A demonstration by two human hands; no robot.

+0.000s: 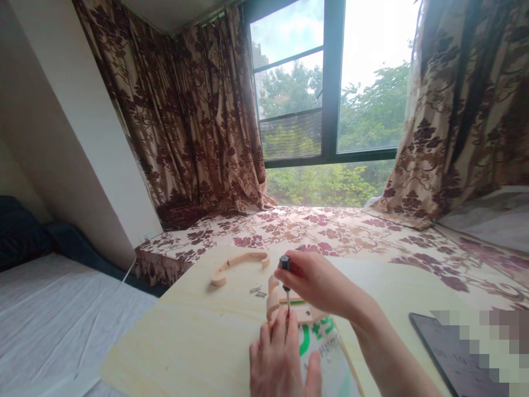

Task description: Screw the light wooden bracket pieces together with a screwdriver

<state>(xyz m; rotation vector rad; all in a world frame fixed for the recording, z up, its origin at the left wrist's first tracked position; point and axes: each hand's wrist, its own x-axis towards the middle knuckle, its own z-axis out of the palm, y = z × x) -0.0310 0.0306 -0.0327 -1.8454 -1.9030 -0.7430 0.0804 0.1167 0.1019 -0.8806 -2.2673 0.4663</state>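
My right hand (308,275) is closed around the dark handle of a screwdriver (285,267), which stands nearly upright with its shaft pointing down. Its tip meets a light wooden piece (309,314) with a hole in it, though my fingers partly hide that spot. My left hand (276,353) presses its fingertips on the wood around the tip, thumb spread out to the right. Whether a screw sits between those fingers is hidden. Beneath lies a white bag with green print (318,336). A loose curved wooden part (239,262) and small metal pieces (258,292) rest to the left.
All this lies on a pale wood-grain tabletop (177,331). A dark tablet-like device (446,353) is at the right. Behind the table are a ledge with a floral cover (297,223), patterned curtains (198,121) and a window. A bed (70,314) is at the left.
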